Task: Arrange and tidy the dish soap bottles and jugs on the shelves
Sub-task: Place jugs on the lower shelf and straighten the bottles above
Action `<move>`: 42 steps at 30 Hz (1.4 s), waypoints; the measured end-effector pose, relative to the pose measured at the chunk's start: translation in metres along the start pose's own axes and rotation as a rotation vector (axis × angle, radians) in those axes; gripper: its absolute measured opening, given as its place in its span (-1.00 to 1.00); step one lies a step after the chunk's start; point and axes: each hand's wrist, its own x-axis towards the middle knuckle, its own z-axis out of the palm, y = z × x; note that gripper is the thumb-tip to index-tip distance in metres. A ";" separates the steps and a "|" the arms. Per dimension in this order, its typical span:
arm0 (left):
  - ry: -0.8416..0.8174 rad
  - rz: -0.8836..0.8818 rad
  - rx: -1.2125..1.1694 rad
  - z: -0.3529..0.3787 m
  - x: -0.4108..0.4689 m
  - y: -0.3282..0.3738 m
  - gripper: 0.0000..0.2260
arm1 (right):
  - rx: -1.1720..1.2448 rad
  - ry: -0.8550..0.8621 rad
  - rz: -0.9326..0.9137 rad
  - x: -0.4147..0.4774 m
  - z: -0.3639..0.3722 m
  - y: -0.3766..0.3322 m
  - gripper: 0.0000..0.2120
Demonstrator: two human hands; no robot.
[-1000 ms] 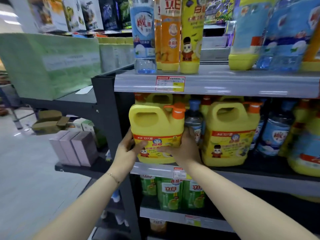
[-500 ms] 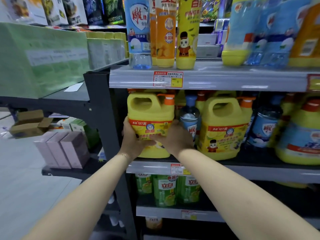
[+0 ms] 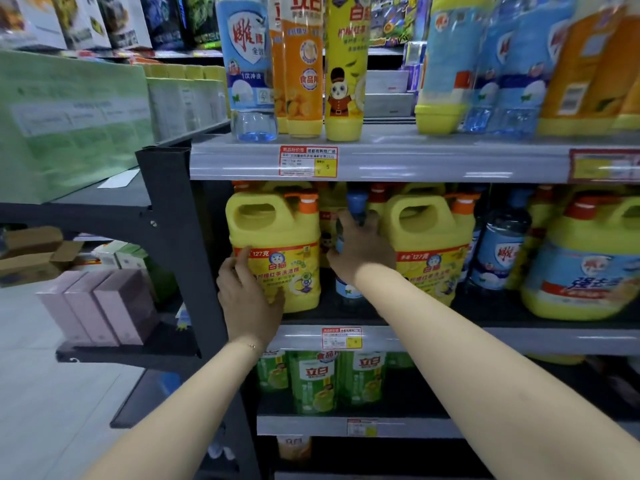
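Our left hand lies with fingers fairly straight against the yellow jug at its seven o'clock corner, pressing it where it stands on the middle shelf. Our right hand curls round the neck of the blue-capped bottle, wedged at the jug's three o'clock, and a second jug crowds its far side. If we pull carelessly, we judge the bottle could snag either jug and drag it towards the shelf edge.
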 end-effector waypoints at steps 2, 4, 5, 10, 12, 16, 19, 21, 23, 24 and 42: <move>-0.034 0.065 -0.004 0.001 -0.006 0.001 -0.31 | -0.028 0.025 -0.024 0.001 0.001 0.002 -0.55; -0.160 0.068 -0.143 -0.002 -0.007 0.012 -0.45 | -0.108 0.067 -0.079 -0.003 0.000 0.004 -0.54; -0.257 0.047 -0.205 -0.001 -0.007 0.019 -0.49 | -0.153 0.071 -0.110 -0.007 -0.001 0.004 -0.54; -0.482 -0.022 -0.390 0.013 -0.001 0.056 -0.40 | -0.138 0.102 -0.318 -0.032 -0.005 0.008 -0.46; -0.509 0.049 -0.387 0.019 -0.006 0.070 -0.49 | -0.029 0.104 -0.400 -0.042 -0.009 0.015 -0.45; -0.388 0.004 -0.462 0.016 -0.018 0.092 -0.55 | 0.027 0.251 -0.572 -0.047 -0.018 0.044 -0.50; -0.336 -0.012 -0.660 0.014 -0.024 0.118 -0.46 | 0.096 0.380 -0.721 -0.046 -0.027 0.072 -0.54; -0.351 0.018 -0.757 0.011 -0.028 0.140 -0.39 | 0.179 0.444 -0.754 -0.048 -0.039 0.091 -0.50; -0.412 -0.008 -0.834 0.014 -0.032 0.156 -0.41 | 0.306 0.477 -0.753 -0.051 -0.054 0.112 -0.51; -0.442 -0.028 -0.844 0.018 -0.033 0.163 -0.44 | 0.364 0.491 -0.740 -0.053 -0.061 0.126 -0.55; -0.472 -0.148 -0.728 0.080 -0.050 0.224 -0.53 | 0.335 0.309 0.182 0.040 -0.065 0.248 -0.34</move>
